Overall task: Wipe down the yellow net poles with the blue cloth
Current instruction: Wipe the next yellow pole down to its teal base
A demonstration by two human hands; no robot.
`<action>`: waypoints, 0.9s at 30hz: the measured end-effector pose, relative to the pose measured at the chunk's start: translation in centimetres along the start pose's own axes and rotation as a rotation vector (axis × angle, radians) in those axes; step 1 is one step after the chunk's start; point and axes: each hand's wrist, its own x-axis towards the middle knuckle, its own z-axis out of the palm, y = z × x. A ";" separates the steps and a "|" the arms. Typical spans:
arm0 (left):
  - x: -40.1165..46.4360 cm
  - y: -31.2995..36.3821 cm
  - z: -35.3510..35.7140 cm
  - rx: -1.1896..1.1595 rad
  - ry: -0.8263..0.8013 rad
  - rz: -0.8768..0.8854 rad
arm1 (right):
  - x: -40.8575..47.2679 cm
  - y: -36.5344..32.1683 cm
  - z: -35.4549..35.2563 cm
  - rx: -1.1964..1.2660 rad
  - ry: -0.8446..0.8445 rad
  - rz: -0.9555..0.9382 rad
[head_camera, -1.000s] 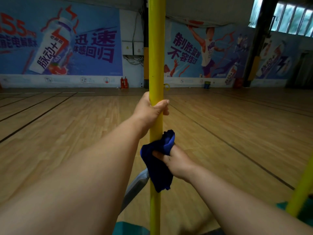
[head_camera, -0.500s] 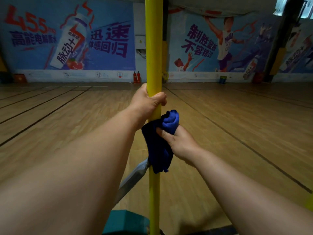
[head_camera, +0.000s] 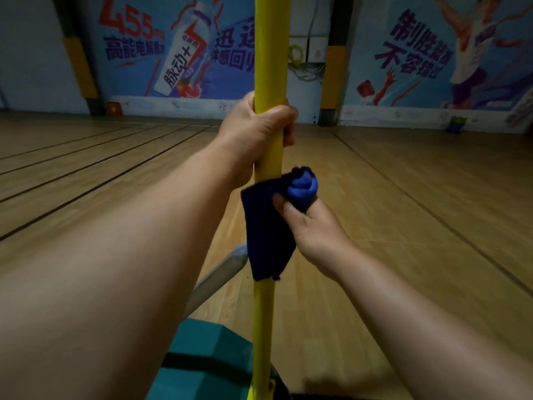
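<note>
right fingers: our right hand (head_camera: 313, 226) has its fingers (head_camera: 284, 204) curled into the cloth (head_camera: 266, 226), thumb pressing it against the pole (head_camera: 269, 67); a bright wad bunches above the knuckles.
left fingers: our left hand (head_camera: 256, 131) is wrapped tight round the bare pole just above the cloth, thumb across the front.
cloth: dark blue, soft and limp; it folds round the pole and its loose end hangs down the shaft.
pole: yellow, upright, running from the top of the view down to a teal base (head_camera: 207, 356); it looks stiff, smooth and glossy, so likely slippery under a bare palm.
handling: we judge the cloth light and easy to lose if held loosely; best gripped bunched, with the palm squeezing it round the shaft.
hold: we would steady the pole above the wiped stretch.
around: a grey strut (head_camera: 216, 280) slants off behind the pole; wooden floor (head_camera: 403, 212), banners on the far wall.
</note>
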 end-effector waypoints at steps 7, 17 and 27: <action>-0.3 0.5 -0.4 -0.051 -0.081 -0.036 | 1.6 -2.6 -0.4 0.029 -0.028 -0.104; 0.5 -0.9 -0.4 -0.049 -0.077 0.104 | -1.7 3.7 1.3 0.082 0.058 -0.085; 0.0 -0.5 -0.8 -0.032 -0.148 0.091 | -3.3 3.9 3.2 0.093 0.286 -0.093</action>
